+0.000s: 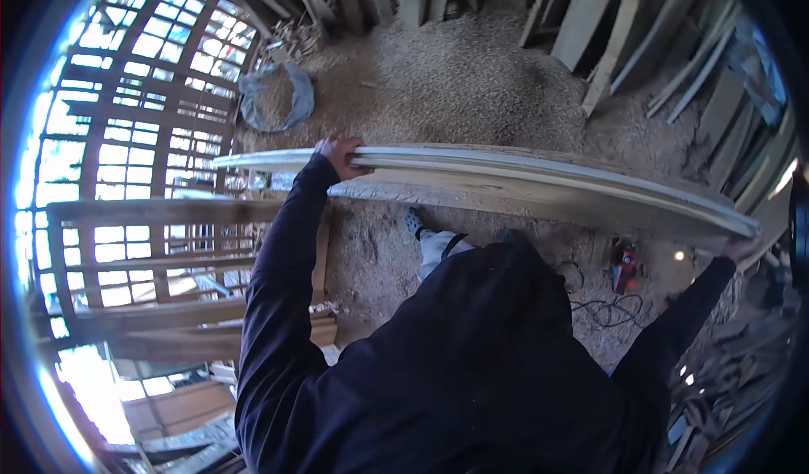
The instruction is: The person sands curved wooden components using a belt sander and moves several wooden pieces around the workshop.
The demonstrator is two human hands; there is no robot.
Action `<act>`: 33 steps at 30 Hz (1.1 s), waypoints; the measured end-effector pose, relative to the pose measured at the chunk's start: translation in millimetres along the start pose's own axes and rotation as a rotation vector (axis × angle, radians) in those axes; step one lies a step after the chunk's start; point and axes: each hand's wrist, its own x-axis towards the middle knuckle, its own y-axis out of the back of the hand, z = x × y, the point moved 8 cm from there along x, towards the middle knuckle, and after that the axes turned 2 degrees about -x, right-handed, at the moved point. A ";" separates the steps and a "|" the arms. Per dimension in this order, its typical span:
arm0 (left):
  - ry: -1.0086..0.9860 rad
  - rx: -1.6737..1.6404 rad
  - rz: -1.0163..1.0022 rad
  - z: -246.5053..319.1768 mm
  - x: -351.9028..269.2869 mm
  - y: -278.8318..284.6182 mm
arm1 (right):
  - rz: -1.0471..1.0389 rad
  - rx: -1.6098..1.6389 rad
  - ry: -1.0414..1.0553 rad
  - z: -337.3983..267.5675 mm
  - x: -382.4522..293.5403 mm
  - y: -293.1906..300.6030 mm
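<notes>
A long wooden board (550,212) stands on edge across the space before me. Pale strips or stacked board edges (537,167) run along its top; whether these are separate pieces I cannot tell. Towards the board's left end, my left hand (341,158) is wrapped over the top edge. My right hand (742,246) grips the far right end from the near side, its fingers partly hidden in shadow. Under the near side of the board, my foot in a patterned shoe (414,222) rests on the dusty ground.
A red and black power tool (624,270) and a looped dark cable (608,311) lie on the ground at right. Beyond the board spread wood shavings (480,76) and an open sack of shavings (277,98). Leaning planks (588,19) line the back. A timber frame (170,212) stands left.
</notes>
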 end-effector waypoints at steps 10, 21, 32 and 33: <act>0.003 0.032 0.024 -1.4 -3.8 -2.1 | 0.453 -1.063 0.599 -99.1 -77.6 -17.1; 0.005 -0.015 0.005 -5.9 5.7 -11.8 | -1.276 -0.717 0.670 -19.4 -552.4 -491.4; -0.149 -0.059 0.138 14.0 10.3 -6.5 | -1.904 -1.332 0.737 146.1 -710.6 -551.0; -0.144 -0.082 0.161 11.9 11.7 -3.1 | -1.854 -1.371 0.737 145.4 -709.2 -550.7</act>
